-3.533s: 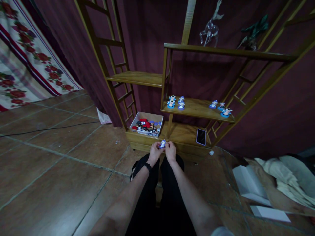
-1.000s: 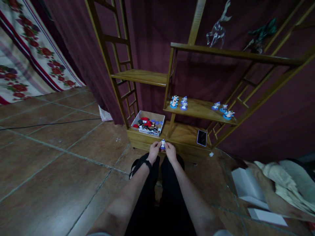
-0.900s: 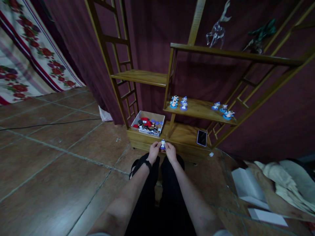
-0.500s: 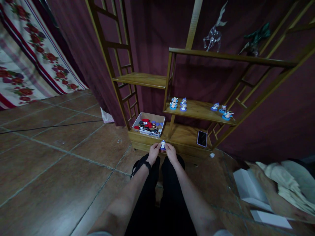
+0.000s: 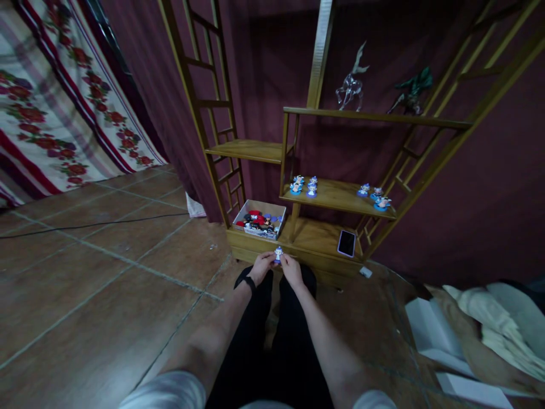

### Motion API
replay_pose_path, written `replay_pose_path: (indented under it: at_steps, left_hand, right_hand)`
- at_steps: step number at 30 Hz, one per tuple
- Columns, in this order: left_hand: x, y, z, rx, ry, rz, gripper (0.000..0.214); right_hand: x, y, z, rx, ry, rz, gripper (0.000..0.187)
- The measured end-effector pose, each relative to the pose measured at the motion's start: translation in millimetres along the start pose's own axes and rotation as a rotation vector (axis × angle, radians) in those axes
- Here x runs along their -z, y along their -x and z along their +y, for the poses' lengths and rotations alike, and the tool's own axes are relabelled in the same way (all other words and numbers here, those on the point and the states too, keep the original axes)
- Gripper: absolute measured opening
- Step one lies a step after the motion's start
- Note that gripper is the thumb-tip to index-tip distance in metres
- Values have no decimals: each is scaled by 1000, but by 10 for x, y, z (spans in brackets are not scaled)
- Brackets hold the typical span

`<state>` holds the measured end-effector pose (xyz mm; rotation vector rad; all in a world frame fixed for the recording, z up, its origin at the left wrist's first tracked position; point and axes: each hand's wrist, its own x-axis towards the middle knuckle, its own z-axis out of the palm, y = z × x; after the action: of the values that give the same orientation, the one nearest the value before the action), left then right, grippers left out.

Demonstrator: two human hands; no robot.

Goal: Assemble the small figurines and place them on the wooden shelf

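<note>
A small white and purple figurine (image 5: 278,254) on a round base is held upright in front of my knees. My left hand (image 5: 263,267) pinches it from the left side, and my right hand (image 5: 292,269) grips it from the right. Just beyond my hands, an open cardboard box (image 5: 279,232) on the low shelf holds several red, black and purple figurines. On the middle shelf, similar purple figurines (image 5: 312,190) stand beside blue-based ones (image 5: 296,187). More figurines (image 5: 382,204) sit at that shelf's right end.
A phone (image 5: 346,243) lies on the lower wooden shelf (image 5: 315,230). Up top stand a clear glass deer (image 5: 351,85) and a green ornament (image 5: 413,92). A white box (image 5: 436,332) and pale cloth (image 5: 485,318) are at right. A cable (image 5: 93,224) crosses the tiled floor at left.
The view has shifted, so the shelf appears a little lower and further left at its right end. The figurine stays between both hands, showing slightly more upright and less covered by fingers.
</note>
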<state>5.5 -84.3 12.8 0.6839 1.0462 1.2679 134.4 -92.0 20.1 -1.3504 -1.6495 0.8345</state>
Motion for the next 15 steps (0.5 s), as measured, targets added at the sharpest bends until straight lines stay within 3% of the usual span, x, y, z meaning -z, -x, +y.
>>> replay_pose_path:
  at_steps: [8, 11, 15]
  left_hand:
    - [306, 340, -157, 103, 168, 65, 12]
    - [383, 403, -136, 142, 138, 52, 14]
    - [396, 433, -177, 171, 74, -69, 33]
  right_hand:
    - [-214, 192, 15, 70, 94, -58, 26]
    - [-342, 257, 107, -23, -26, -73, 30]
    - [-432, 329, 308, -191, -295, -105, 37]
